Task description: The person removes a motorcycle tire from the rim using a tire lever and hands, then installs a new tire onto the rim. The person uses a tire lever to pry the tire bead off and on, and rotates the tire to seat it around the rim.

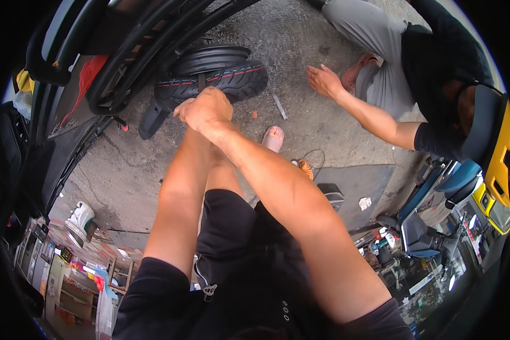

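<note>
A scooter-type tyre (241, 84) with a red stripe stands on the ground in front of me, a black wheel rim (215, 58) against its far side. My right hand (212, 107) is closed at the tyre's near side, laid over my left hand (184, 109). Across the tread runs a dark flat bar (202, 82), leading down into my grip; its lower end is hidden by my fingers. Most of my left hand lies under the right, so what it grips does not show. A dark, rounded flat piece (151, 120) sticks out left of the tyre.
At right a crouching co-worker holds an open hand (324, 82) toward the tyre. A metal bar (279, 102) lies right of the tyre. One pink slipper (273, 137) shows beside my knee. Black tubular frames (133, 59) crowd the upper left; a white shoe (80, 221) is lower left.
</note>
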The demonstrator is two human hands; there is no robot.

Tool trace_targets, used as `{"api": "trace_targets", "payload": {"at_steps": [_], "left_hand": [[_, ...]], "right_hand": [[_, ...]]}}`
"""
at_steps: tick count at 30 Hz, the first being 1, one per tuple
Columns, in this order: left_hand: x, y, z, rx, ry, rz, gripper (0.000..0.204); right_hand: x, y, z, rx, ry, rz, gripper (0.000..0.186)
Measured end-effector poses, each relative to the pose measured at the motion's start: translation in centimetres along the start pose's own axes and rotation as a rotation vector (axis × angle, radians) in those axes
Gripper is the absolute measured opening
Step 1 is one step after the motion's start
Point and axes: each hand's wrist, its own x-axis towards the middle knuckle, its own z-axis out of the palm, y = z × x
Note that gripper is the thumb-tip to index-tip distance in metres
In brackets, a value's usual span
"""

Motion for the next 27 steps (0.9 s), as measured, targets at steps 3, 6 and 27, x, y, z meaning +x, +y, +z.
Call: {"api": "trace_targets", "payload": {"at_steps": [3,6,27], "left_hand": [[-0.2,0.4,-0.6,0.057,-0.007,0.002,0.102],[-0.2,0.8,-1.4,0.096,-0.012,0.01,0.099],[0.6,1.6,-2.5,0.243,-0.137,0.089,0.079]], "right_hand": [[-1.0,-1.2,-0.7,-0.022,-0.008,0.037,0.009],[-1.7,-2.2,-1.6,-0.064,-0.004,0.032,0.014],[-0.6,-3.3,-1.6,0.064,-0.02,-0.092,0.029]]}}
